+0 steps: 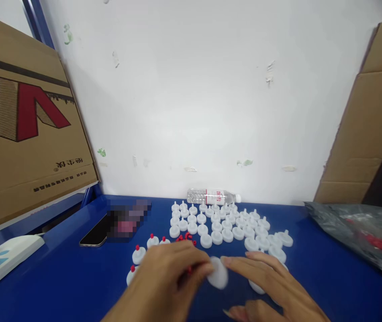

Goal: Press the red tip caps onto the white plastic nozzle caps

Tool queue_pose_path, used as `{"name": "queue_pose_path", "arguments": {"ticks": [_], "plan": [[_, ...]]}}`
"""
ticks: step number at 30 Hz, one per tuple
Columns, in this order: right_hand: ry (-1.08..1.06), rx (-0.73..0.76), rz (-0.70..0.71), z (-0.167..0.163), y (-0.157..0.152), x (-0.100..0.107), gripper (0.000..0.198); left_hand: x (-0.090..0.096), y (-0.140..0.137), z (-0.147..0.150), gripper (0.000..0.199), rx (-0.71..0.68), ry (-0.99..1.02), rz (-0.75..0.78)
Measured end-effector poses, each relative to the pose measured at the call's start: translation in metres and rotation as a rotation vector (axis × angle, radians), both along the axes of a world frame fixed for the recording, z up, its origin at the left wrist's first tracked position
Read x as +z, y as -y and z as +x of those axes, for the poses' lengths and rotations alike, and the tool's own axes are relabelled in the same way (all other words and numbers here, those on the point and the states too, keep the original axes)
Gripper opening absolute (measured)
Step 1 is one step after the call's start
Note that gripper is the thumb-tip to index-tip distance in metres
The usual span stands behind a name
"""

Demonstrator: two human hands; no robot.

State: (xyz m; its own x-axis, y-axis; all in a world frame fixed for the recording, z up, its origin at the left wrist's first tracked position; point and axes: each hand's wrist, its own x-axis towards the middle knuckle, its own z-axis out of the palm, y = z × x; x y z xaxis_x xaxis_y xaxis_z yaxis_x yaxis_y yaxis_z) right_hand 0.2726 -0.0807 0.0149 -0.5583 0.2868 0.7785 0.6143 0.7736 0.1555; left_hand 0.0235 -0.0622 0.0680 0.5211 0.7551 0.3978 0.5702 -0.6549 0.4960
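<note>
A round white plastic cap, slightly blurred, is pinched between the thumb and forefinger of my left hand. My right hand is on the other side, fingers stretched and apart, one fingertip at the cap's upper edge; I cannot tell if it touches. Behind my left hand lie several small red tips, partly hidden by it. To its left stand several white caps with red tips on their spouts, such as one red-tipped cap. Many plain white spouted caps stand in a spread beyond both hands; some are behind my right hand.
A clear plastic bottle lies along the white wall. A phone rests on the blue table at left, near a white power strip. A grey plastic bag lies at right. Cardboard stands on both sides.
</note>
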Motion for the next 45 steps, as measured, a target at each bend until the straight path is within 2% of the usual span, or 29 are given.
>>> {"name": "queue_pose_path", "arguments": {"ticks": [2, 5, 6, 10, 13, 16, 19, 23, 27, 38, 45], "plan": [[0.025, -0.028, 0.007, -0.001, -0.005, 0.004, 0.02, 0.015, -0.012, -0.017, 0.026, 0.102, -0.033, 0.052], [0.068, -0.072, -0.032, -0.003, -0.018, 0.009, 0.016, 0.034, -0.044, -0.04, 0.021, 0.274, -0.231, 0.121], [0.091, -0.094, -0.069, -0.003, -0.024, 0.01, 0.013, 0.037, -0.057, -0.046, 0.022, 0.293, -0.312, 0.12], [0.161, -0.172, -0.245, -0.002, -0.05, 0.007, 0.009, 0.031, -0.104, -0.058, 0.019, 0.261, -0.548, -0.004], [0.177, -0.193, -0.283, 0.0, -0.064, -0.001, 0.018, 0.016, -0.12, -0.06, 0.017, 0.22, -0.625, -0.07], [0.188, -0.217, -0.304, 0.0, -0.069, -0.008, 0.031, 0.007, -0.118, -0.06, 0.014, 0.206, -0.632, -0.073], [0.215, -0.211, -0.337, -0.002, -0.069, -0.01, 0.036, 0.009, -0.109, -0.061, 0.018, 0.243, -0.601, -0.025], [0.266, -0.199, -0.401, -0.007, -0.07, -0.008, 0.031, 0.012, -0.104, -0.064, 0.02, 0.261, -0.568, 0.021], [0.283, -0.194, -0.449, -0.008, -0.072, -0.007, 0.03, 0.006, -0.108, -0.067, 0.015, 0.23, -0.604, -0.045], [0.228, -0.135, -0.437, -0.006, -0.068, 0.004, 0.024, 0.007, -0.104, -0.075, 0.019, 0.307, -0.641, 0.012], [0.253, -0.14, -0.455, -0.004, -0.066, 0.006, 0.027, 0.006, -0.096, -0.06, 0.025, 0.192, -0.52, 0.085]]}}
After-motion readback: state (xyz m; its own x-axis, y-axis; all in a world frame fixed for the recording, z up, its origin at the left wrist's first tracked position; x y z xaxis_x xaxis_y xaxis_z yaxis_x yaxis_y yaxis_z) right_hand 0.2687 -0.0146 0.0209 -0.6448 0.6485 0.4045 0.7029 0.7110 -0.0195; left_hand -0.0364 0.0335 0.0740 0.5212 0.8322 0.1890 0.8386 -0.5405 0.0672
